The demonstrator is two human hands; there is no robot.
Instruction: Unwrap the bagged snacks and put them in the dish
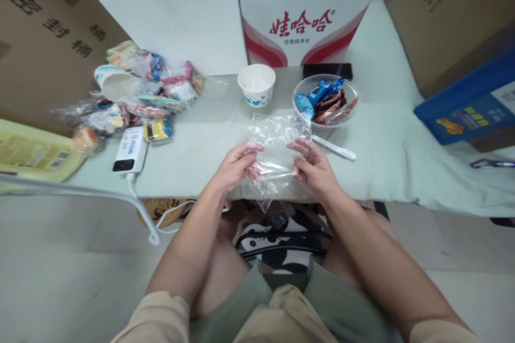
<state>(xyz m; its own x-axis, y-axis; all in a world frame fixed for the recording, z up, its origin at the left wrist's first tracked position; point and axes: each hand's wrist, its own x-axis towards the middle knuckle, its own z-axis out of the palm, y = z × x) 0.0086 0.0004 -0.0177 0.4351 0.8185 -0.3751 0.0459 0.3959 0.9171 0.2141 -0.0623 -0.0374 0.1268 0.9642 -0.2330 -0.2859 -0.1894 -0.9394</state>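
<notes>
A broad bare stretch of the surface (197, 155) runs from the left hand (240, 165) to the power bank (134, 144); rightward, the white utensil (336, 148) lies near the right hand (314, 167), with open room past it; ahead, a narrow gap separates paper cup (256, 88) and bowl (350, 87), the lettered carton (300, 29) walling off the back

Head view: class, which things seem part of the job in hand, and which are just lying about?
Seemingly in the job:
- clear plastic, between the left hand and right hand

Probably lying about:
- paper cup
- bowl of wrapped snacks
- power bank
- carton
</notes>
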